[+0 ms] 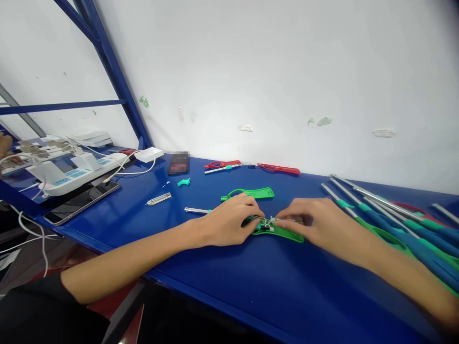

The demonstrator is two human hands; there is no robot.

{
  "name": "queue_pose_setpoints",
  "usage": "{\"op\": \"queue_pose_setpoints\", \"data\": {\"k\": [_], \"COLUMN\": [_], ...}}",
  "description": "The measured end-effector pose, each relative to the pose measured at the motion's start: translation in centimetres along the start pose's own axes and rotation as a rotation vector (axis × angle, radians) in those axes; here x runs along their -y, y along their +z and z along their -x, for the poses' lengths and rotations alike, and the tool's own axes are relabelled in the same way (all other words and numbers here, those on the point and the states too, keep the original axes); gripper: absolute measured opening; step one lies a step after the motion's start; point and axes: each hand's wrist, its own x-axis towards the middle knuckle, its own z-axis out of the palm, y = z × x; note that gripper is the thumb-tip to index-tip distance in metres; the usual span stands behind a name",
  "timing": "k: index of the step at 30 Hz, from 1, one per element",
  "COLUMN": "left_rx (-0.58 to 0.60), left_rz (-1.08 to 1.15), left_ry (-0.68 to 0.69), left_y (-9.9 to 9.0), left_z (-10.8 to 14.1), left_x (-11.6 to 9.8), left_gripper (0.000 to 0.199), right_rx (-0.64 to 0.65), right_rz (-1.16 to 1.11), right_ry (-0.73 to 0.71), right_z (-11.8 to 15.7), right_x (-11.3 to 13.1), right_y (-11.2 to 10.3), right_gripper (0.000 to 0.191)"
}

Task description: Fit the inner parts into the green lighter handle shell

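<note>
A green plastic half-shell (287,233) lies on the blue table, with thin wires and a small black part (266,229) in it. My left hand (234,220) is closed at the shell's left end, its fingertips pinching at the wires. From the right, my right hand (310,217) pinches a small clear, metallic part (289,219) just above the shell. A metal rod (195,210) sticks out to the left from beneath my left hand. Just behind my hands lies a second green half-shell (263,193).
Red shells (278,168) lie near the wall. Several rods with blue and green handles (382,231) are at the right. To the left are a transparent part (158,199), a teal piece (184,182), a phone (82,203) and a power strip (86,172) with cables.
</note>
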Motion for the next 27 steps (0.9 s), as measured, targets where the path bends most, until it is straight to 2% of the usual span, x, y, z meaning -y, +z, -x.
{"op": "queue_pose_setpoints", "data": {"k": [4,27], "left_rx": [0.004,0.021], "left_rz": [-0.001,-0.003], "left_ry": [0.003,0.008], "left_y": [0.0,0.01], "left_z": [0.0,-0.12], "left_x": [0.05,0.12], "left_gripper": [0.015,0.017], "right_rx": [-0.034,-0.045], "right_rz": [0.001,0.004], "right_ry": [0.008,0.004], "right_z": [0.11,0.18], "right_x": [0.08,0.08], "right_y": [0.09,0.56], "right_gripper": [0.039,0.044]}}
